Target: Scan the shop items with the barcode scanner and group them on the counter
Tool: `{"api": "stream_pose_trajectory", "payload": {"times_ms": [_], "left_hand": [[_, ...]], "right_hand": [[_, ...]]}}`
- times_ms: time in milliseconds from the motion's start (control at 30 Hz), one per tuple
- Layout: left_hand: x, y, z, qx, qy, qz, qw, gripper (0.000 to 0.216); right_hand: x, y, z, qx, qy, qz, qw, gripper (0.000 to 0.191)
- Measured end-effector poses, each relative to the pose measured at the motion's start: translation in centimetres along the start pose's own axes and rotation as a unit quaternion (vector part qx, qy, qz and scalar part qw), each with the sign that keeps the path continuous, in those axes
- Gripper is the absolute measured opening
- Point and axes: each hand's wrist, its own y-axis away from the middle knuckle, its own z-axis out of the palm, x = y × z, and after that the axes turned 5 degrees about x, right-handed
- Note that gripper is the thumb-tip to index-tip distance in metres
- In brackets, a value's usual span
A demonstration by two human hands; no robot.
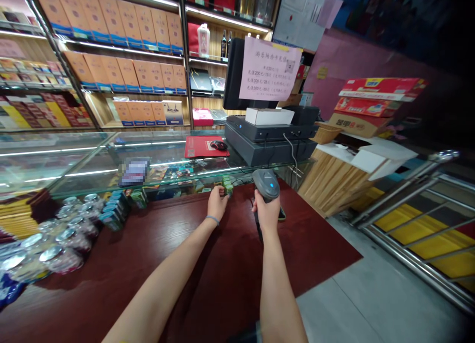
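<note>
My right hand [267,212] is wrapped round the handle of a dark grey barcode scanner [265,181], whose head shows a blue light. A phone [282,214] lies partly hidden behind that hand. My left hand [217,203], with a band at its wrist, is at the far edge of the dark red counter [200,283]. Its curled fingers are against small green packs [227,183] by the glass; their exact hold is partly hidden.
Lidded jars [61,251], blue-green boxes [113,209] and green packs [138,198] line the left side. Behind stand a glass display case [166,145], a mouse [218,145], a cash drawer [267,150] and a monitor [232,75]. A metal railing [415,229] runs at right.
</note>
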Motion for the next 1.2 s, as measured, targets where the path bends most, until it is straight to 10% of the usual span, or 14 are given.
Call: {"api": "stream_pose_trajectory", "payload": {"times_ms": [233, 767, 1200], "left_hand": [[0.6, 0.3, -4.3, 0.028, -0.024, -0.004, 0.999, 0.033], [0.5, 3.1, -26.5, 0.214, -0.087, 0.007, 0.973, 0.036], [-0.8, 0.5, -26.0, 0.202, -0.164, 0.041, 0.965, 0.069]], "right_hand": [[-1.2, 1.1, 0.3, -0.048, 0.048, 0.007, 0.998, 0.033], [-0.6, 7.5, 4.8, -0.261, 0.145, -0.101, 0.949, 0.035], [0.8, 8.6, 5.6, -0.32, 0.14, -0.103, 0.931, 0.04]]}}
